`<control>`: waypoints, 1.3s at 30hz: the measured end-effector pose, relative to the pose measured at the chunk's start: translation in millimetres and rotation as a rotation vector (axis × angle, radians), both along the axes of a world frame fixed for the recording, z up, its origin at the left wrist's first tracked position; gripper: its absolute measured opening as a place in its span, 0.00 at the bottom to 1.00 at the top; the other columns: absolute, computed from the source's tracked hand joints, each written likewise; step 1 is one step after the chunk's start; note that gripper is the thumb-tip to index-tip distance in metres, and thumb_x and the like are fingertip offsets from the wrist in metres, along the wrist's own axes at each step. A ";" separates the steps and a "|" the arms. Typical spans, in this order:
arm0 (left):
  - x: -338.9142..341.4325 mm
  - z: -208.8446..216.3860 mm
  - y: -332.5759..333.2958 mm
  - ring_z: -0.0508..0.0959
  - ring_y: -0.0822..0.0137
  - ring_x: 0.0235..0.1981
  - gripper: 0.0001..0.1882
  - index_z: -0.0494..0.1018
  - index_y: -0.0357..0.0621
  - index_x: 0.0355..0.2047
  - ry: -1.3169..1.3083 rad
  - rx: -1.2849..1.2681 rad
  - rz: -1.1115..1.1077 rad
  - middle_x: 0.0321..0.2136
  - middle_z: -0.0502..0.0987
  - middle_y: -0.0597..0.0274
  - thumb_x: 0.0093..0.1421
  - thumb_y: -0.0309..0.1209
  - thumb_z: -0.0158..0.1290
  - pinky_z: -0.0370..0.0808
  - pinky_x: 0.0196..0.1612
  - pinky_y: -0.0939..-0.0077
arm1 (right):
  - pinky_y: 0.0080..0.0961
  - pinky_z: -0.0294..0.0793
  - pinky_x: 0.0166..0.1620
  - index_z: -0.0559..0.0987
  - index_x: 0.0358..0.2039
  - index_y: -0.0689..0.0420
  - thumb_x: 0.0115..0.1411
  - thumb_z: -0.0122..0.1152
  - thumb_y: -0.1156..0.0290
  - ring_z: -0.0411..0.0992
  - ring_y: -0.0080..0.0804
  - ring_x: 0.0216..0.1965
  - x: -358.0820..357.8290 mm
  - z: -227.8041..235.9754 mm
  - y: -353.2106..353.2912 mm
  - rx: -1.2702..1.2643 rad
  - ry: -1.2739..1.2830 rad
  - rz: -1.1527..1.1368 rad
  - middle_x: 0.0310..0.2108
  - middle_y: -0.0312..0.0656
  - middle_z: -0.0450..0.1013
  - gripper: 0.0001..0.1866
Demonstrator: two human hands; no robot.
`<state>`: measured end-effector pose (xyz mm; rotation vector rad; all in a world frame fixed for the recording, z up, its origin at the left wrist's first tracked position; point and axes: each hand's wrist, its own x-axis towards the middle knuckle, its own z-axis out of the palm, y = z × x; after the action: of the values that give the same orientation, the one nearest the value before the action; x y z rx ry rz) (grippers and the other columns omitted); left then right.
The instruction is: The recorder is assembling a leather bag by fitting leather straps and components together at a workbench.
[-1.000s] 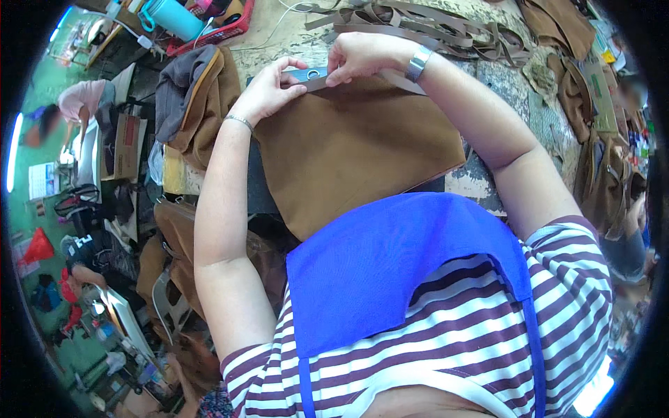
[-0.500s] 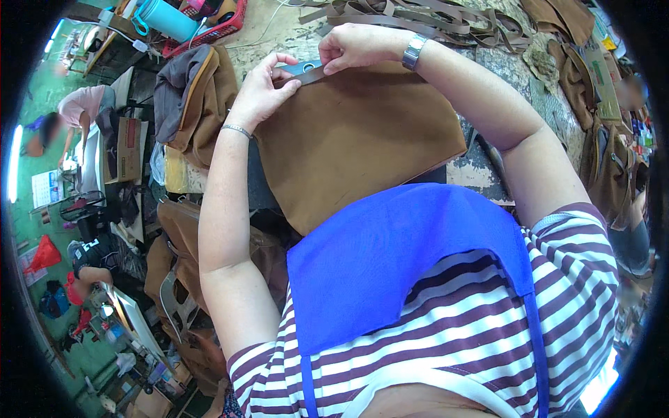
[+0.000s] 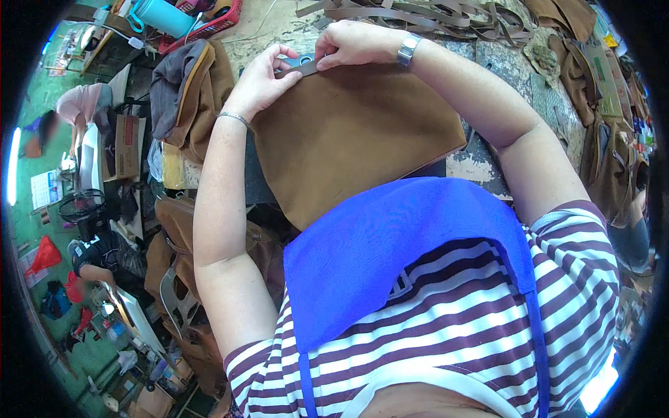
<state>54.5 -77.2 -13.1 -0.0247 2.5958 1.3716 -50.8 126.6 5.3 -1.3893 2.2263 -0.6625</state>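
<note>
Brown panel, grey-brown strip, blue apron, maroon-and-white striped shirt, turquoise bottle

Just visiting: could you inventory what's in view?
Large piece: one, brown, centre
Strip: one, grey-brown, between both hands
Ringed piece: one, blue, beyond the strip
Straps: uncountable tangle, grey-brown, far table edge
Worktable: one, worn pale, beneath
Bottle: one, turquoise, upper left
Basket: one, red, beside bottle
Bag: one, brown and grey, left
Co-workers: at least two, pink and black clothes, left
Apron: one, blue, on wearer
Left hand and right hand: two, bare, pinching strip
</note>
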 end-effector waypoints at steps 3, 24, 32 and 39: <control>-2.9 -5.4 0.2 0.75 0.71 0.34 0.23 0.68 0.47 0.50 0.036 -0.165 0.017 0.32 0.79 0.63 0.54 0.32 0.59 0.71 0.41 0.76 | 0.31 0.73 0.40 0.80 0.37 0.58 0.57 0.62 0.60 0.76 0.35 0.34 1.0 4.3 0.3 0.031 -0.044 -0.014 0.31 0.44 0.78 0.15; -16.5 -5.7 4.8 0.74 0.81 0.35 0.24 0.67 0.46 0.52 -0.151 0.080 0.038 0.32 0.80 0.66 0.55 0.26 0.60 0.68 0.42 0.87 | 0.30 0.73 0.40 0.79 0.39 0.58 0.57 0.62 0.60 0.76 0.34 0.35 -4.0 -22.4 1.1 -0.041 0.005 0.003 0.32 0.44 0.78 0.15; -13.7 -11.9 9.2 0.73 0.82 0.33 0.25 0.67 0.46 0.53 -0.101 0.072 0.037 0.30 0.79 0.69 0.55 0.27 0.60 0.67 0.39 0.88 | 0.32 0.72 0.36 0.78 0.42 0.55 0.57 0.63 0.60 0.74 0.34 0.30 2.4 -19.0 4.4 -0.067 0.039 -0.014 0.28 0.42 0.75 0.15; 9.2 15.3 -6.9 0.73 0.79 0.31 0.24 0.67 0.46 0.54 -0.015 -0.112 -0.027 0.32 0.78 0.67 0.56 0.26 0.56 0.69 0.37 0.83 | 0.31 0.72 0.36 0.76 0.41 0.55 0.56 0.64 0.58 0.74 0.35 0.31 5.5 -12.9 -0.8 -0.048 0.044 -0.024 0.28 0.43 0.75 0.17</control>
<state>63.8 -84.1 2.2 -0.0171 2.6478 1.2108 -45.3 125.8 -7.5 -1.4148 2.2791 -0.7044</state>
